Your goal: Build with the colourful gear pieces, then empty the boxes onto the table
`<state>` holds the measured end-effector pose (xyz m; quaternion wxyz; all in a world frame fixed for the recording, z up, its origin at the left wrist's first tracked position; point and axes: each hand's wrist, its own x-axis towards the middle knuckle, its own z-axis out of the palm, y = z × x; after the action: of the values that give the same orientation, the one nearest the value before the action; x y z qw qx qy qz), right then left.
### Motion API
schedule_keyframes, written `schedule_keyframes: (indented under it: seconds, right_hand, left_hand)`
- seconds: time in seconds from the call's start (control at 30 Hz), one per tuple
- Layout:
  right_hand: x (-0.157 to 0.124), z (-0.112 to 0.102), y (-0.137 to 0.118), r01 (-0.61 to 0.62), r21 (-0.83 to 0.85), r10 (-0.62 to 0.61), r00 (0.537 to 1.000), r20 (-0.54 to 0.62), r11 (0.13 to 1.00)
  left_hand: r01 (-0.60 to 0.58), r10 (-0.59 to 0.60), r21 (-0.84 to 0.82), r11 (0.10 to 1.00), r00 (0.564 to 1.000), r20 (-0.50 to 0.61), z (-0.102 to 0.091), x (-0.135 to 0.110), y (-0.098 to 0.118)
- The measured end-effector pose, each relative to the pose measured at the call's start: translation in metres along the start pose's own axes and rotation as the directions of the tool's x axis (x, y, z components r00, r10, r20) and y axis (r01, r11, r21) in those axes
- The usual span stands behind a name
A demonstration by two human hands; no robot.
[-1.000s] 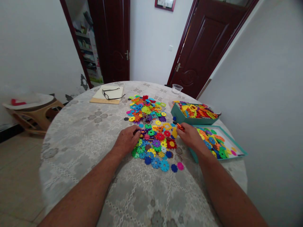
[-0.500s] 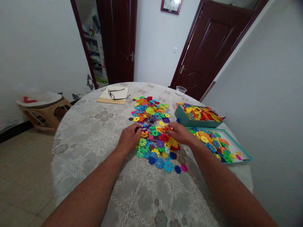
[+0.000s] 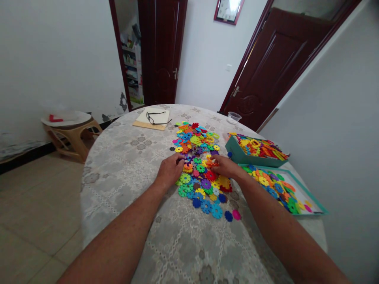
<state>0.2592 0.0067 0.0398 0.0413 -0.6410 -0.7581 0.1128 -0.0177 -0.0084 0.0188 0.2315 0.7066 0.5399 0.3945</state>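
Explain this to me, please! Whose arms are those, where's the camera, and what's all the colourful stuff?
There's no robot here, just a person with two bare hands. The camera is worn on their head, so you look forward and down, as they do.

The round table has a patterned cloth. In the middle lies a heap of flat, notched plastic pieces. The left hand pinches a purple piece, and the right hand an orange piece.

To the right are a teal box and a shallow tray, both holding more pieces. Farther back are glasses on a pale pad and a clear cup.
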Motion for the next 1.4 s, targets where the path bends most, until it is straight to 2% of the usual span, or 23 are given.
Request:
schedule_keyframes:
  seconds: [0.17, 0.27, 0.33, 0.4, 0.53, 0.63, 0.8, 0.93, 1.03, 1.13, 1.2, 1.3, 1.4]
  right_hand:
    - [-0.004, -0.005, 0.0, -0.033, 0.015, 0.033, 0.999, -0.001, 0.999]
    - [-0.011, -0.012, -0.007, -0.038, 0.139, 0.047, 0.997, -0.056, 0.989]
    - [-0.018, -0.015, -0.019, 0.007, 0.272, 0.018, 0.996, -0.091, 0.962]
    - [-0.025, -0.015, -0.035, 0.097, 0.374, -0.061, 0.992, -0.106, 0.923]
    - [-0.029, -0.003, -0.071, 0.211, 0.458, -0.154, 0.975, -0.158, 0.864]
    - [-0.025, 0.008, -0.087, 0.221, 0.433, -0.142, 0.968, -0.206, 0.874]
    - [-0.02, 0.015, -0.094, 0.16, 0.412, -0.091, 0.979, -0.183, 0.897]
    - [-0.019, 0.02, -0.092, 0.146, 0.363, -0.108, 0.987, -0.122, 0.92]
    - [-0.021, 0.021, -0.088, 0.134, 0.392, -0.106, 0.99, -0.092, 0.91]
    - [-0.028, 0.015, -0.08, 0.155, 0.42, -0.116, 0.986, -0.117, 0.894]
    - [-0.034, 0.009, -0.074, 0.168, 0.315, -0.137, 0.983, -0.118, 0.934]
    - [-0.042, 0.007, -0.069, 0.225, 0.104, -0.22, 0.974, -0.059, 0.969]
    - [-0.049, 0.013, -0.067, 0.235, 0.034, -0.234, 0.972, -0.031, 0.971]
  left_hand:
    - [0.001, -0.001, -0.009, 1.0, 1.0, 0.01, 0.001, 0.0, -0.001]
    - [-0.005, 0.005, -0.007, 1.0, 1.0, 0.013, 0.002, -0.001, 0.0]
    - [-0.023, 0.023, -0.012, 1.0, 1.0, 0.013, 0.003, -0.002, 0.002]
    - [-0.047, 0.048, -0.026, 0.999, 0.999, 0.018, 0.003, -0.004, 0.004]
    - [-0.036, 0.042, -0.097, 0.995, 0.997, 0.061, 0.003, -0.006, 0.009]
    - [0.004, 0.018, -0.181, 0.984, 0.993, 0.118, 0.002, -0.006, 0.009]
    - [0.068, -0.013, -0.309, 0.949, 0.984, 0.176, 0.005, -0.003, 0.005]
    - [0.028, 0.045, -0.312, 0.95, 0.973, 0.226, 0.007, -0.004, 0.006]
    - [-0.033, 0.08, -0.245, 0.969, 0.98, 0.184, 0.006, -0.006, 0.008]
    - [0.005, 0.024, -0.227, 0.974, 0.992, 0.127, 0.004, -0.006, 0.009]
    - [0.087, -0.06, -0.269, 0.959, 0.992, 0.108, 0.001, -0.005, 0.009]
    - [0.194, -0.171, -0.349, 0.917, 0.981, 0.097, 0.0, -0.002, 0.011]
    - [0.228, -0.191, -0.414, 0.881, 0.973, 0.129, 0.001, -0.003, 0.012]
